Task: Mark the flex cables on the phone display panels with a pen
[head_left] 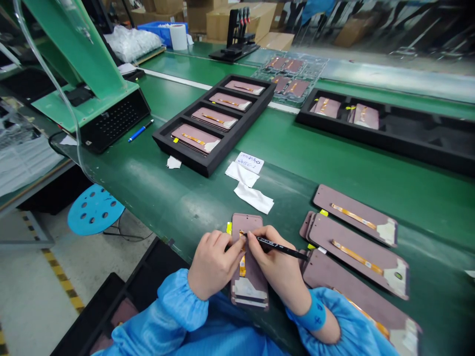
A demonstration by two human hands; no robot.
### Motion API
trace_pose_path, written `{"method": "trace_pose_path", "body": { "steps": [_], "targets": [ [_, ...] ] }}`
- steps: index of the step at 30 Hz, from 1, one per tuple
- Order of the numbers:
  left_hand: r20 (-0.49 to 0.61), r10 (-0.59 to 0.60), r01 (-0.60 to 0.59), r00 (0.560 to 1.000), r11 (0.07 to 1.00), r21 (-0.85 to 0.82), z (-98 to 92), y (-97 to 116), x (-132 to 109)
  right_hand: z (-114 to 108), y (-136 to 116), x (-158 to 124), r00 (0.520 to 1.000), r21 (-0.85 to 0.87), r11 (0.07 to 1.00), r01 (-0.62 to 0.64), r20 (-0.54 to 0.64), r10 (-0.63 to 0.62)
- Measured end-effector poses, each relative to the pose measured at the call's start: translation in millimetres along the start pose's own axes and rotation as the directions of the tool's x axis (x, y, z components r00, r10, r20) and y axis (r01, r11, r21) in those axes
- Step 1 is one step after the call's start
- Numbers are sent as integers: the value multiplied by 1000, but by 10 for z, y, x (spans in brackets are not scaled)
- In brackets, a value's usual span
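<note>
A stack of phone screens, backs up, lies on the green bench in front of me, with an orange flex cable along the top one. My left hand rests over its left side, thumb and forefinger closed at the upper part of that cable; the exact grip is partly hidden. In my right hand are slim black tweezers with white lettering, their tip on the cable's upper end beside my left fingertips. A yellow tab sticks out at the stack's left edge.
More phone screens lie in overlapping piles to the right. A black foam tray with screens stands ahead, another black tray at far right. White paper strips, a blue pen and a green fixture are on the bench.
</note>
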State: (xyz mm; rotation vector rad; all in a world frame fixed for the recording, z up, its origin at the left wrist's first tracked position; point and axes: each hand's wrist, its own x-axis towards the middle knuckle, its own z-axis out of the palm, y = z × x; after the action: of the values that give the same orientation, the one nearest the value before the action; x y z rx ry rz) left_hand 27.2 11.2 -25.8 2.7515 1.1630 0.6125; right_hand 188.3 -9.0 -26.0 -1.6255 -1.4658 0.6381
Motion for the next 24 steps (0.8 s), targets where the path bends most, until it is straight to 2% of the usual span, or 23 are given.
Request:
{"method": "trace_pose_path", "body": {
  "steps": [5, 8, 11, 15, 19, 22, 24],
  "targets": [
    [11, -4, 4, 1000, 1000, 5, 2, -7, 9, 3, 2, -8, 1000, 23, 1000, -19, 15, 18],
    [17, -21, 21, 1000, 1000, -17, -1, 1, -8, -24, -23, -32, 997, 63, 997, -47, -56, 51],
    [-7, -147, 146, 989, 984, -102, -20, 46, -48, -71, -49, -68, 972, 125, 987, -98, -202, 122],
    [47, -386, 388, 921, 919, -74, -63, 139, -70, -104, -46, -107, 945, 174, 976, -132, -276, 177],
    [147, -426, 439, 893, 896, -67, -85, 193, -38, -102, -28, -112, 944, 183, 973, -140, -272, 187],
    [162, -453, 476, 877, 865, -159, -97, 188, -21, -133, -44, -107, 943, 176, 975, -133, -280, 179],
    [160, -473, 499, 867, 821, -276, -116, 162, -17, -178, -67, -102, 937, 175, 977, -123, -304, 173]
  ]
}}
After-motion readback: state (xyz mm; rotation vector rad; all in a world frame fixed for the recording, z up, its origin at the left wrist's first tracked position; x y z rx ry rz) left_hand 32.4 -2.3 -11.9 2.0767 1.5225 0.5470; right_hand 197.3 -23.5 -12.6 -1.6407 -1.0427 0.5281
